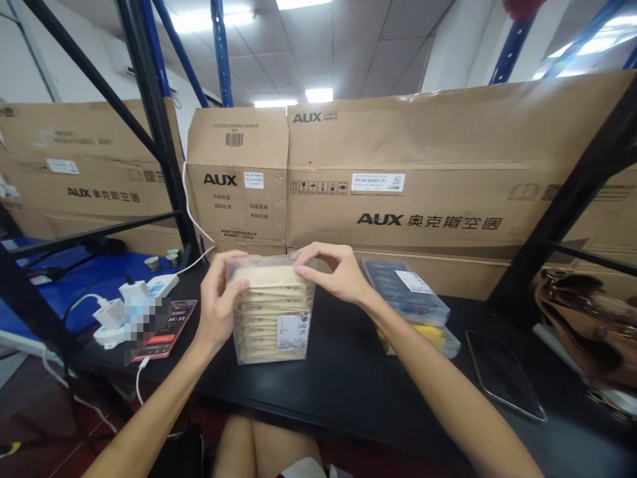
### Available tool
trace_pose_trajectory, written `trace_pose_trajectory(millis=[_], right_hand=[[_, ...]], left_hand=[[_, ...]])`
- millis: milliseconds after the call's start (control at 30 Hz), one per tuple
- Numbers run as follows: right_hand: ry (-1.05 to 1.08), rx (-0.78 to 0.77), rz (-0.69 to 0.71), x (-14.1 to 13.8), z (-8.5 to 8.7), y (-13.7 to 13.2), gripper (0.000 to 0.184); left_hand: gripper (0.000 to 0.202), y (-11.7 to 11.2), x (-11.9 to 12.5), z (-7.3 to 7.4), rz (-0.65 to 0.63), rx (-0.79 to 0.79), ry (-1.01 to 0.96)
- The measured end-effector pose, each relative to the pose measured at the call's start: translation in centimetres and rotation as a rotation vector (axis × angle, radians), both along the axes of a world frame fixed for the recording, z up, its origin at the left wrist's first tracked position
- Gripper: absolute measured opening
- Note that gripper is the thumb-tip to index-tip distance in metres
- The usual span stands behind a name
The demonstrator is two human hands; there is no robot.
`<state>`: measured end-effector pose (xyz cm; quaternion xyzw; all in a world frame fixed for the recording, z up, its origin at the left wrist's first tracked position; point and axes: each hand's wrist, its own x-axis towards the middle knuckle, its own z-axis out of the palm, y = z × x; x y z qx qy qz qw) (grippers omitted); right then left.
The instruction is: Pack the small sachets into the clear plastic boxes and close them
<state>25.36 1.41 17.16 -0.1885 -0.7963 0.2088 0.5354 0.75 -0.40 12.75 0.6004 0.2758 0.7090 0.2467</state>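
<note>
A clear plastic box (271, 318) stacked with several flat beige packets stands upright on the black table (348, 385) in front of me. My left hand (219, 302) grips the box's left side, fingers curled over its top edge. My right hand (331, 269) pinches the box's top right edge with bent fingers. A white label shows on the box's lower front.
Two clear bagged packs (405, 292), one dark over one yellow, lie right of the box. A dark tablet (502, 375) and a brown bag (587, 325) sit further right. A phone (166, 328) and white power strip (134, 302) lie left. Large AUX cartons (448, 179) wall the back.
</note>
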Motion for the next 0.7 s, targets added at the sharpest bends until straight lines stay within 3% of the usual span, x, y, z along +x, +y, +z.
trace_pose_trajectory(millis=[67,267,700], right_hand=[[0.056,-0.006,0.022,0.1,-0.1,0.3,0.017],[0.144,0.006,0.167,-0.2,-0.4,0.8,0.011],[0.080,-0.144,0.190,0.1,-0.7,1.5,0.019]], left_hand=[[0.020,0.5,-0.1,0.0,-0.008,0.000,0.048],[0.009,1.0,-0.1,-0.3,-0.040,-0.019,0.004],[0.019,0.7,0.0,-0.4,-0.033,-0.029,-0.004]])
